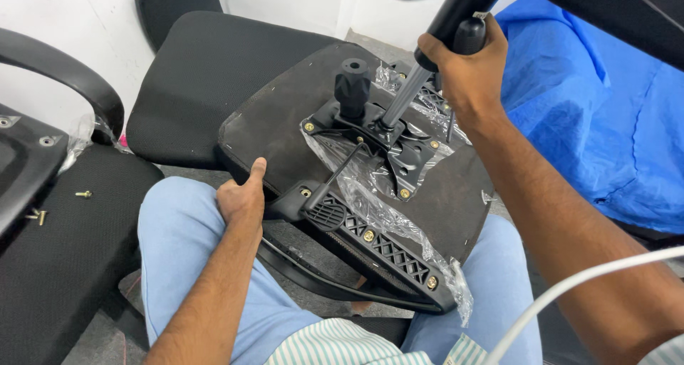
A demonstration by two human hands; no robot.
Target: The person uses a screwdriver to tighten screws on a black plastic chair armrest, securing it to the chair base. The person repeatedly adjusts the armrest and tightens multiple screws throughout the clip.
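An upturned office chair seat (285,116) lies across my lap, its dark underside facing up. A black metal tilt mechanism (388,148) is screwed to it, partly covered by clear plastic wrap (370,201). A black round knob (353,87) stands on the mechanism. My right hand (467,73) grips the black gas lift cylinder (456,16), whose grey rod (402,101) enters the mechanism. My left hand (242,197) holds the near left edge of the seat, thumb on top. A black armrest bracket (377,247) lies along the seat's near edge.
Another black mesh seat cushion (192,80) lies behind. At left a chair part (64,244) carries loose brass screws (83,193). A curved black armrest (71,73) is at far left. Blue plastic sheeting (591,116) covers the right. A white cable (570,287) crosses my right arm.
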